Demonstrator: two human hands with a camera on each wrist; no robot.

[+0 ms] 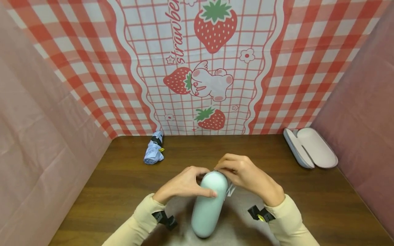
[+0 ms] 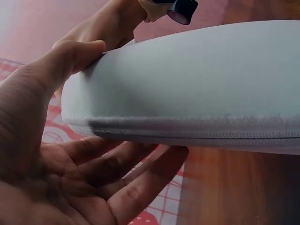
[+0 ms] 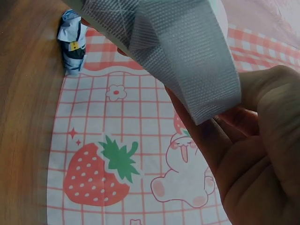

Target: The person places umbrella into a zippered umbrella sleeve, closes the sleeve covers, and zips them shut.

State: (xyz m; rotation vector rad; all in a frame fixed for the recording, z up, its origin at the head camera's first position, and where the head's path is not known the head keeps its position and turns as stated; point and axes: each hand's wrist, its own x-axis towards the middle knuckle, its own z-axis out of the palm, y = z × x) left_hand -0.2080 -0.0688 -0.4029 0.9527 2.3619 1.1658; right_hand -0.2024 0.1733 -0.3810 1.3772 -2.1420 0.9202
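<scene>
1 case [image 1: 208,210] between 2 hands [image 1: 186,182] [image 1: 243,172]

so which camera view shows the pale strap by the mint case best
The right wrist view: the pale strap is large and close there, its weave plain. The head view shows only a small piece of it, just below the right hand. The left wrist view shows the mint case but no discernible strap.

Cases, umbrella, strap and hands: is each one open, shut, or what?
Mint zippered case: held, zipped along the visible side.
Clamshell case: open.
Blue folding umbrella: furled, lying down.
Webbing strap: looped.
Left hand: gripping the mint case.
Right hand: curled at the mint case's end.
</scene>
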